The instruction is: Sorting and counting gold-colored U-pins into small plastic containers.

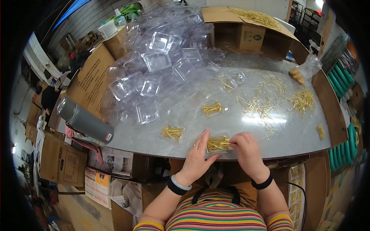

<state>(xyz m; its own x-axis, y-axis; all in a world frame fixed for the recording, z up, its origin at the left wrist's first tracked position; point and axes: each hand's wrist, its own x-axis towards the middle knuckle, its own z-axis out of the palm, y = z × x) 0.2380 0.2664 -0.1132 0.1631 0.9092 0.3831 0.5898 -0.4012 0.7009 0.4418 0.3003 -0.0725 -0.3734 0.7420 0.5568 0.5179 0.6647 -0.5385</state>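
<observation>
At the table's near edge, a small clear plastic box (227, 153) holds a bundle of thin gold wire pieces (218, 144). My left hand (195, 156) lies around its left corner, fingers along the left side and thumb along the near side. My right hand (247, 149) is closed in a pinch on the wire ends at the bundle's right. Left of my hands lies another bundle of gold wire (172, 133), and a further bundle (212, 109) sits just beyond them. Loose gold wires (262, 104) spread over the table to the right, with a denser heap (302, 101) beside them.
Clear plastic boxes (156, 61) pile high at the back left. A grey bottle (85, 120) stands at the left edge. An opened cardboard carton (250, 36) bears more gold wires at the back. A plastic bag (310, 65) and a small wire bundle (320, 131) are at the right.
</observation>
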